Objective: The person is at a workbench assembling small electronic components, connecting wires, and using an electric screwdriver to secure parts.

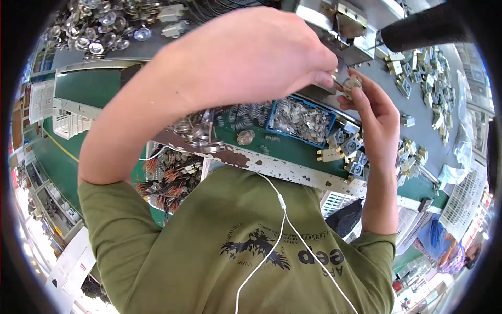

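A factory assembly bench. Heaps of small metal parts (104, 26) cover the green worktop (83, 86). A blue bin (300, 120) holds more.

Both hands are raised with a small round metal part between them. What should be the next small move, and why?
Probably bring the left hand slightly closer, so the thin piece at its fingers meets the round metal part pinched by the right hand. They look nearly touching, though blur hides the exact contact.
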The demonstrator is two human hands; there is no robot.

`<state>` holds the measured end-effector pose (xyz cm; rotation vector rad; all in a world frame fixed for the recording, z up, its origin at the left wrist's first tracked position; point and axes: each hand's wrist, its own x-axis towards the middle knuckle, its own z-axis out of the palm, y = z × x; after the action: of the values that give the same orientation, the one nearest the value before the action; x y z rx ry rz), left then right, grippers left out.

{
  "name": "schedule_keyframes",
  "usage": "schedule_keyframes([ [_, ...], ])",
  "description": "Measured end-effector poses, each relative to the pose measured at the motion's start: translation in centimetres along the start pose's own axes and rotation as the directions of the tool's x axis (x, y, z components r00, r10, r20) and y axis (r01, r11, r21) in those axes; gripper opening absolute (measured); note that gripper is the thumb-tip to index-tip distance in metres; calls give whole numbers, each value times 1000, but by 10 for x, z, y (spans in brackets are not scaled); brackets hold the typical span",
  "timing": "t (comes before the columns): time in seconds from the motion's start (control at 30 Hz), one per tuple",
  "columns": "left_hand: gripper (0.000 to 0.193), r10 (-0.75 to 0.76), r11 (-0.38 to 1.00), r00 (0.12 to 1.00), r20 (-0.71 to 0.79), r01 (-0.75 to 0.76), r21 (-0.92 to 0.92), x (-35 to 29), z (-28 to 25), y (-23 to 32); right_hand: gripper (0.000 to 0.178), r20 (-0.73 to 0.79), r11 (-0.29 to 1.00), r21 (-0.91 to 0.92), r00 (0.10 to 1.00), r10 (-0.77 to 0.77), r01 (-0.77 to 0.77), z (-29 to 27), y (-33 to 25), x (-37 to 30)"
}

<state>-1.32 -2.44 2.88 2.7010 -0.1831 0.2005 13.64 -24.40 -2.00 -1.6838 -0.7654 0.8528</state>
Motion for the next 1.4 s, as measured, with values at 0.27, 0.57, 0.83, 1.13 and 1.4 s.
schedule_keyframes([
  [0.27,15,114,972,993,10,-109,-208,-15,-1,-15,38,215,776,-418,881,-421,473,-8,-22,-8],
  [0.57,8,162,985,966,-201,-147,89,-25,23,-26,16,224,942,-126,934,-278,310,8,-43,2],
  [0.83,9,141,981,989,-50,-132,141,-20,31,-14,13,493,817,-447,863,-116,365,1,-62,20],
  [1.13,11,101,986,982,-162,-77,150,-19,32,-12,29,153,996,-28,985,-82,87,6,-25,1],
  [1.4,32,6,969,981,-193,42,244,-18,38,0,36,-78,977,-127,980,-184,174,28,-11,-13],
])
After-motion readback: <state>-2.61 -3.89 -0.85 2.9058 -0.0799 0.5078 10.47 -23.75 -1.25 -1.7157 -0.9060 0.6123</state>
